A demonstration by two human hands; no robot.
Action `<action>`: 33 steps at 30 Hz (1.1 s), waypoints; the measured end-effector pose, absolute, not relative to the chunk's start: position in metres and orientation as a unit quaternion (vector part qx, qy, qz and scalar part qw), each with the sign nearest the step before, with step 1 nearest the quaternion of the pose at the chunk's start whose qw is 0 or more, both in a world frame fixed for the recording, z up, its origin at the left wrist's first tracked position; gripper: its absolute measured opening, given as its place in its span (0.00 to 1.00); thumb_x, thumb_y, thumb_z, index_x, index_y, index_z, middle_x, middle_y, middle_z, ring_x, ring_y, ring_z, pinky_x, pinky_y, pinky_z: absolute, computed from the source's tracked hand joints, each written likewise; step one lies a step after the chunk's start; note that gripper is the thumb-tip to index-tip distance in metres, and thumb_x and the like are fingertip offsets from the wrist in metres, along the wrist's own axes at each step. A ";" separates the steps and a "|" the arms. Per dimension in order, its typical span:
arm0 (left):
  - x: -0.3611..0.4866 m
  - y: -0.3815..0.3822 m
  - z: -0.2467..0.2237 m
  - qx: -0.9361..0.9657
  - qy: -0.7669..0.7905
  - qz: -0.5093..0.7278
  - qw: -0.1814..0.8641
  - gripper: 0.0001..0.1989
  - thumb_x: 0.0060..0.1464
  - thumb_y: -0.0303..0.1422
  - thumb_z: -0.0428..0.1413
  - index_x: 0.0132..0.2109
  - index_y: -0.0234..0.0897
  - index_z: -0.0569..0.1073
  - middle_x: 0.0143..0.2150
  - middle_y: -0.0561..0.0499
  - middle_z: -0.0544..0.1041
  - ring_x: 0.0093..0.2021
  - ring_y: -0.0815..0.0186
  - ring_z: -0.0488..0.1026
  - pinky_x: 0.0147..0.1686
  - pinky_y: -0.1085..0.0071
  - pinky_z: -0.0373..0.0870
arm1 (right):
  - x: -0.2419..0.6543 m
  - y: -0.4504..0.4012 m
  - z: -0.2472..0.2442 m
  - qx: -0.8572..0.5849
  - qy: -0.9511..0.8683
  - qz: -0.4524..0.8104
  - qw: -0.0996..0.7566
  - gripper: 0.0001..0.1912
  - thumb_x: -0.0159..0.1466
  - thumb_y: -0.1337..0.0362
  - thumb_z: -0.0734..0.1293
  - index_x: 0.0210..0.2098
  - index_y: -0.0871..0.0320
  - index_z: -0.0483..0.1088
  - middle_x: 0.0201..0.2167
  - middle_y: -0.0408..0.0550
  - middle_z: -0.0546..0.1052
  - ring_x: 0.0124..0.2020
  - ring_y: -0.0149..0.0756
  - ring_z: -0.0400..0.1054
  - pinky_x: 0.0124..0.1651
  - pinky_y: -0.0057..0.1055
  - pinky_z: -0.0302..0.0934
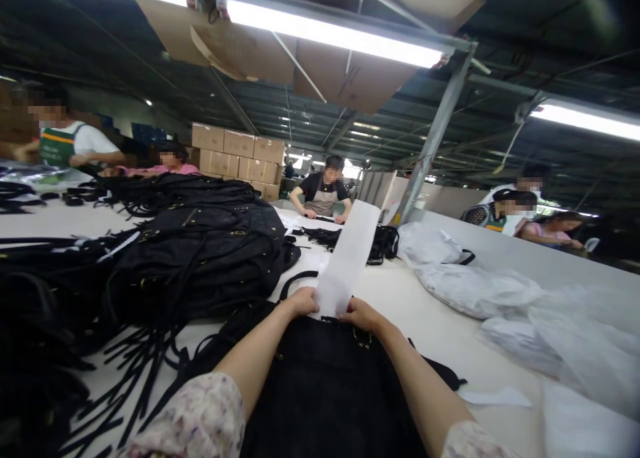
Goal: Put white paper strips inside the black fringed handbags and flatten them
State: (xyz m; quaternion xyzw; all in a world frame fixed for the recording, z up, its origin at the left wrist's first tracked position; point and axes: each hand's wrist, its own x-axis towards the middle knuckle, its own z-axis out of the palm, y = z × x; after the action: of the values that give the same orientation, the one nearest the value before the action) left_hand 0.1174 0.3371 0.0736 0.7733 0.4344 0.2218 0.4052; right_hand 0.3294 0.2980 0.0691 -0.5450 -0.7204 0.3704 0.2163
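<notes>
In front of me lies a black backpack (pixel 335 385) with small gold-coloured metal fittings, its top end pointing away from me. A long white strip of sheet material (pixel 350 251) rises from that end, leaning away and slightly right. My left hand (pixel 303 302) pinches the strip's lower left edge, fingers closed. On the opposite lower edge, my right hand (pixel 361 313) grips the same strip with its fingers partly hidden. Both hands are close to the backpack's top, where a black strap loop (pixel 295 279) curves up behind the left one.
Black backpacks (pixel 210 245) are heaped on the left, loose straps (pixel 135 371) trailing over the white table (pixel 400 311). Clear plastic bags (pixel 480 291) line the right side. A person (pixel 323 195) works across the table; others work left and right. Cardboard cartons (pixel 239 155) stand behind.
</notes>
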 end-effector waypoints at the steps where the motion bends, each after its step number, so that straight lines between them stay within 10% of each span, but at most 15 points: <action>1: 0.117 0.336 0.075 0.783 0.445 0.210 0.382 0.11 0.62 0.36 0.58 0.47 0.33 0.74 0.46 0.47 0.75 0.44 0.60 0.75 0.44 0.59 0.75 | 0.329 0.296 0.070 -0.541 -0.722 0.369 0.225 0.10 0.66 0.60 0.68 0.41 0.61 0.72 0.40 0.46 0.75 0.42 0.37 0.71 0.47 0.40 0.67; 11: 0.092 0.311 0.083 0.809 0.506 0.217 0.204 0.11 0.64 0.36 0.56 0.49 0.36 0.73 0.51 0.45 0.74 0.51 0.57 0.72 0.52 0.53 0.70 | 0.323 0.287 0.075 -0.557 -0.721 0.347 0.224 0.10 0.67 0.60 0.67 0.41 0.62 0.70 0.31 0.42 0.74 0.29 0.30 0.70 0.35 0.31 0.68; 25: 0.080 0.313 0.083 0.839 0.428 0.232 0.243 0.07 0.58 0.31 0.60 0.44 0.34 0.75 0.45 0.47 0.77 0.46 0.60 0.74 0.49 0.57 0.71 | 0.312 0.284 0.066 -0.638 -0.727 0.192 0.169 0.10 0.66 0.60 0.68 0.39 0.61 0.72 0.39 0.45 0.76 0.38 0.35 0.72 0.43 0.37 0.69; 33: 0.046 0.255 0.148 0.879 0.283 0.301 0.237 0.23 0.47 0.24 0.61 0.53 0.37 0.74 0.55 0.48 0.75 0.55 0.56 0.69 0.57 0.67 0.63 | 0.284 0.196 0.107 -0.511 -0.816 0.125 0.239 0.23 0.64 0.60 0.65 0.58 0.56 0.68 0.58 0.50 0.72 0.61 0.46 0.63 0.65 0.44 0.56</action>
State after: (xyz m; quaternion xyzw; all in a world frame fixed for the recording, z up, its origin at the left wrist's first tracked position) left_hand 0.0457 0.2553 0.1476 0.8793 0.2829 0.3012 0.2368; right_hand 0.2837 0.1957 0.1068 -0.5114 -0.8160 0.1246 0.2391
